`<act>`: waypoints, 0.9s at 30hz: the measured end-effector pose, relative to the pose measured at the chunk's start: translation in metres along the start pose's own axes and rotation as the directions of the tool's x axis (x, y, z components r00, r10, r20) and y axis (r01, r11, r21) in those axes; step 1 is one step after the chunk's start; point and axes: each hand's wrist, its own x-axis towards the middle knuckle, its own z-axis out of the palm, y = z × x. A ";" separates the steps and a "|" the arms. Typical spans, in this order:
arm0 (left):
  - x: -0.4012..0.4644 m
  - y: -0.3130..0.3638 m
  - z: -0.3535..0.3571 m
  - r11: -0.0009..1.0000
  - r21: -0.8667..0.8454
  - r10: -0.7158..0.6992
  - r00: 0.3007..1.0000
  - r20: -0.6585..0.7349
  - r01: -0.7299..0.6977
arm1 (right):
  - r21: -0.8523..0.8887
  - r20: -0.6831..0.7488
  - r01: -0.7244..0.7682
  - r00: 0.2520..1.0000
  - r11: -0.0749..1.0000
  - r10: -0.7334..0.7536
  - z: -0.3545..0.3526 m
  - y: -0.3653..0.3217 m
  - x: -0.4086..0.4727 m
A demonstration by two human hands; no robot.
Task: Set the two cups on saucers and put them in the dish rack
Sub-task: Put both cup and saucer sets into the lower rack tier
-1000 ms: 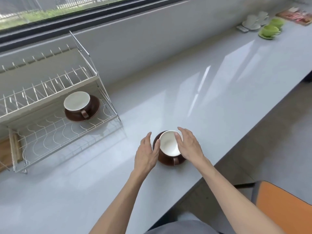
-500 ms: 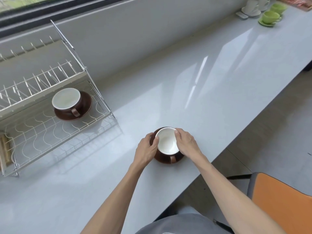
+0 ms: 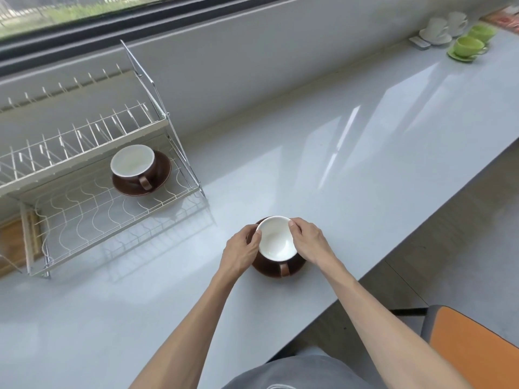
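the left hand [image 3: 241,252] and the right hand [image 3: 309,242] are clamped on opposite sides of the near cup [image 3: 276,242], thumbs on its white rim, fingers curled down around its brown body. the near cup stands on the near saucer [image 3: 276,269], handle toward the person, and the near saucer sits close to the front edge of the desk [image 3: 351,175]; whether it rests on the surface or is just off it cannot be told. the dish rack [image 3: 92,189] stands well apart to the left, against the back wall [image 3: 252,63]. its lower wire shelf carries the far cup [image 3: 133,164] upright on the far saucer [image 3: 146,178], near the right end of the shelf; the wire grid in front of and to the left of that pair is open. the upper tier overhangs the rear part of the lower shelf, and a slanted end frame bounds the rack on its right side. the desk surface between the near saucer and the rack is bare, glossy and pale grey, with light reflections further right. at the far right end of the desk stand two green cups [image 3: 474,42] on saucers and two white cups [image 3: 446,26] beside them. a wooden board [image 3: 14,245] lies left of the rack. a window [image 3: 84,9] runs above the wall. an orange chair [image 3: 471,352] stands right of the person on the grey floor [image 3: 463,234].
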 end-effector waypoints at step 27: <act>-0.077 -0.079 -0.145 0.970 -0.230 -0.156 0.935 -0.319 0.084 | -0.086 0.237 0.318 0.927 0.944 -0.291 0.101 -0.145 -0.039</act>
